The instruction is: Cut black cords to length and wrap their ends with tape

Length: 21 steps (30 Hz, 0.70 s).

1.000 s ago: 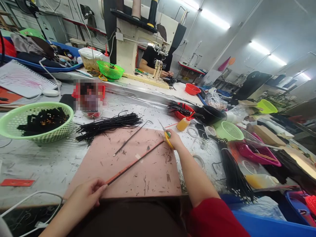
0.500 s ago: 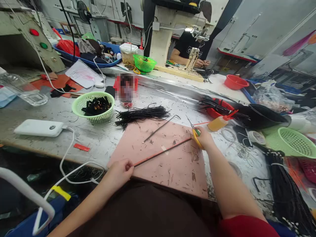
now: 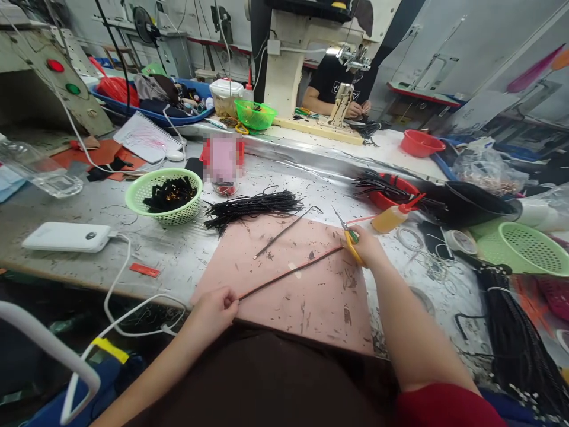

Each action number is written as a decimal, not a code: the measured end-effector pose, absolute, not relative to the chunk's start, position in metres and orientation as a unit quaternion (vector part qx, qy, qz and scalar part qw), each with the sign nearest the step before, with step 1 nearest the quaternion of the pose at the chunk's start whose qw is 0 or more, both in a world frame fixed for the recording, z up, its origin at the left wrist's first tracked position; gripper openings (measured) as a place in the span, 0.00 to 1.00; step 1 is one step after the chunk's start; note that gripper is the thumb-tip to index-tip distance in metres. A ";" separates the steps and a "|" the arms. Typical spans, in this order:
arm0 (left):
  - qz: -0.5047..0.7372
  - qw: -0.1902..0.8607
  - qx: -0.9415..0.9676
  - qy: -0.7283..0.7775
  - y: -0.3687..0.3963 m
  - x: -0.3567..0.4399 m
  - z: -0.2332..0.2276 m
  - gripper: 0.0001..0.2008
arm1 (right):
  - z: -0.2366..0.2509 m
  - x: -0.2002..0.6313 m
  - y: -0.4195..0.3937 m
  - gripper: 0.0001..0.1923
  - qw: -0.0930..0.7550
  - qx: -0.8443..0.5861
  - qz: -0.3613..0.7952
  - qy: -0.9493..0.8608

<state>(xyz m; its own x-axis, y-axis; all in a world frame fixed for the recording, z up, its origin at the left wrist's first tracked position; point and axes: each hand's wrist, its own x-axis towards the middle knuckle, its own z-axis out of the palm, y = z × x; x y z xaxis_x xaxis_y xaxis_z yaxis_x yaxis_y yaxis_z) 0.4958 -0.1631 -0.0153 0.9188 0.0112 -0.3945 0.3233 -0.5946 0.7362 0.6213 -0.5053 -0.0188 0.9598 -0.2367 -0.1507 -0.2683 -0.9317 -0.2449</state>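
Note:
A thin black strip [image 3: 291,272] with a red edge stretches diagonally over the pink work mat [image 3: 271,302]. My left hand [image 3: 217,307] pinches its near end between thumb and fingertips. At the far end is my right hand [image 3: 365,246], closed around scissors [image 3: 351,237] with yellow and green handles, blades pointing away. The strip reaches the right fingers, but whether they grip it too is hidden. Another black cord [image 3: 284,232] with a bent end lies loose on the mat. Beyond it is a bundle of black cords [image 3: 255,207].
A pale green basket [image 3: 133,198] of black pieces and a white power bank [image 3: 66,236] stand left. To the right are a glue bottle [image 3: 389,219], a red bowl of cords [image 3: 382,200] and a long black cord bundle [image 3: 511,332]. Opposite, a person sits behind a sewing machine [image 3: 280,83].
Both hands stay almost in place, still holding the strip and the scissors. The strip shows less of its red edge than before. The whole view has shifted slightly.

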 end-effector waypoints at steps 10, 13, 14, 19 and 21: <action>-0.216 0.632 0.727 0.160 -0.192 0.530 -0.005 0.11 | -0.007 0.609 -0.525 0.25 0.133 -0.972 0.074 0.180; -0.215 0.659 0.706 0.146 -0.206 0.542 -0.001 0.10 | -0.003 0.597 -0.536 0.19 0.162 -0.971 0.060 0.167; -0.214 0.665 0.701 0.142 -0.210 0.545 -0.001 0.10 | -0.002 0.590 -0.542 0.16 0.165 -0.969 0.050 0.178; -0.202 0.692 0.679 0.139 -0.224 0.553 0.000 0.11 | -0.003 0.542 -0.576 0.11 0.165 -0.938 0.016 0.305; -0.203 0.703 0.670 0.124 -0.229 0.552 -0.001 0.11 | -0.011 0.528 -0.582 0.12 0.191 -0.923 0.007 0.335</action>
